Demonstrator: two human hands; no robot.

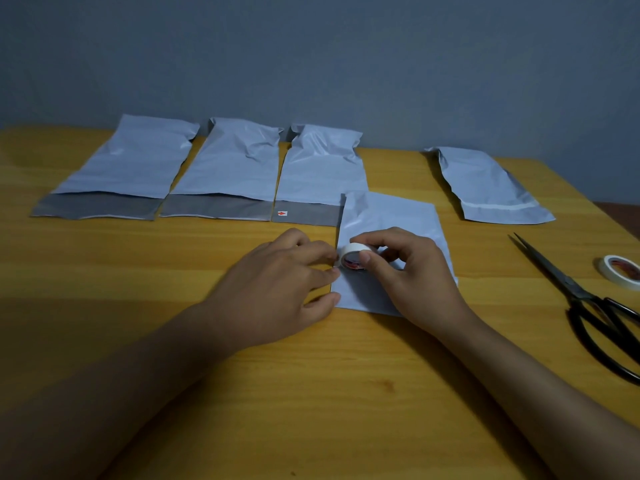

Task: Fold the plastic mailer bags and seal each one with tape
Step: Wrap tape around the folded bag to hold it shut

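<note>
Yellow wood-grain table (138, 271) against a plain grey-blue wall (311, 46); dim light. Folded mailer bag (391, 216) lies flat near the table's middle, directly under both hands, its upper left corner overlapping the grey flap of the nearest unfolded bag (322, 168). Right hand (412, 268) grips a small white tape roll (353, 259), thumb and curled fingers around its rim, roll standing on edge on the bag near the bag's left edge. Left hand (277, 278) has its fingertips curled in against the roll, apparently pinching the free end of tape; the end itself is too small to make out. Step in hand, by my reading: starting a strip to seal this fold. To do it well: keep the roll low against the plastic, draw the end out leftward past the bag's edge without letting the fold spring open, press the strip down flat before cutting. Scissors (588, 306) lie closed at the right, well apart from the hands; a second tape roll (620, 268) sits beyond them at the frame edge. Bag material: thin, pale grey-white, glossy, lightly creased; likely slippery and springy, so the fold needs weight on it. Two more unfolded bags (128, 161) (228, 164) in a row at the back left, grey flaps toward the viewer; another bag (485, 185) lies back right, apart from the rest
</note>
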